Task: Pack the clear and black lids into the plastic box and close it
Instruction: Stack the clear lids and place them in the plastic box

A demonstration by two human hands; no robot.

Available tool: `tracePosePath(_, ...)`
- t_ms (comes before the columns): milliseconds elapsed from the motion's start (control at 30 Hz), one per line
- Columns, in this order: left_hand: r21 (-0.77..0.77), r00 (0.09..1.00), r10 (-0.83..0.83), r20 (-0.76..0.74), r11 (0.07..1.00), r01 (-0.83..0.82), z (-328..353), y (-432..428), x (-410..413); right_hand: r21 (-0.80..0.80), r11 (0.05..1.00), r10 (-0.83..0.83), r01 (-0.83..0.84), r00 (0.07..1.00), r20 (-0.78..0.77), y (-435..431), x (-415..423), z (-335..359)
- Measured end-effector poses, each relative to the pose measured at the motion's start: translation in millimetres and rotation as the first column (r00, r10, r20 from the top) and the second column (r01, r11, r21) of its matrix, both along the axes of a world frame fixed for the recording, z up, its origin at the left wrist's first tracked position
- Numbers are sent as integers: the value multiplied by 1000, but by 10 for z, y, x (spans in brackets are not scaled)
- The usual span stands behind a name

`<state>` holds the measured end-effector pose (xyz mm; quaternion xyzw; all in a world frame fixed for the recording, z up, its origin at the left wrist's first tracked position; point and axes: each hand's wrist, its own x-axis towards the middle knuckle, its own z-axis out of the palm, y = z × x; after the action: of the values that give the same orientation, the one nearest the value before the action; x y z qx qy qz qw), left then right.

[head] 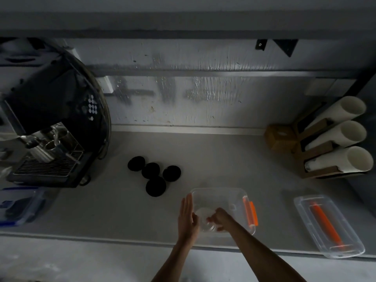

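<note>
- Fingers of my right hand (220, 217) curl round the clear lids (204, 217), holding them low inside the plastic box (219, 190), toward its near-left corner. Number of lids in the grip: cannot tell.
- Left hand (187, 216): fingers straight, pressed together, flat against the box's left wall.
- Clear lids: going in now; judged nearly done.
- Black lids (154, 176): four, clustered on the counter (213, 155), left of and beyond the box, none inside. Left to do.
- Box cover (329, 224) lies well apart on the right; orange latch (251, 212) unfastened. Closing not yet done.
- Estimate: under halfway.
</note>
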<state>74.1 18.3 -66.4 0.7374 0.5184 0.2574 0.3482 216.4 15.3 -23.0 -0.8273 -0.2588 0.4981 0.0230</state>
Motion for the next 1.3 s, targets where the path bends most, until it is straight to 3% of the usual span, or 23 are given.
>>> tracePosePath(167, 24, 1000, -2, -17, 1000, 2, -21, 27, 6, 37, 994, -103, 107, 989, -103, 14, -109, -10)
tracePosePath(367, 13, 998, -9, -54, 1000, 10, 17, 18, 11, -90, 911, -413, 403, 879, -237, 46, -15, 114)
tracePosePath(600, -7, 992, -25, -121, 1000, 24, 81, 26, 10, -36, 843, -518, 537, 790, -328, -29, 45, 72)
tracePosePath(733, -28, 988, -44, -147, 999, 40, 125, 29, 7, -100, 783, -605, 614, 715, -350, -47, 71, 133)
tracePosePath(867, -50, 979, -64, -192, 997, 55, 158, 41, 4, 18, 768, -575, 640, 702, -420, -134, 109, 182)
tracePosePath(967, -52, 976, -76, -203, 996, 67, 178, 50, -9, 187, 819, -355, 543, 736, -577, -343, 98, 263)
tracePosePath(1100, -31, 975, -73, -209, 997, 68, 269, 37, 1, 209, 814, -317, 542, 715, -623, -405, 103, 343)
tracePosePath(1267, -59, 957, -137, -257, 990, 125, 203, 115, -17, 34, 856, -442, 516, 765, -469, -270, 128, 332)
tracePosePath(1300, -53, 955, -155, -252, 988, 146, 169, 143, -21, 69, 874, -411, 481, 807, -423, -266, 138, 323)
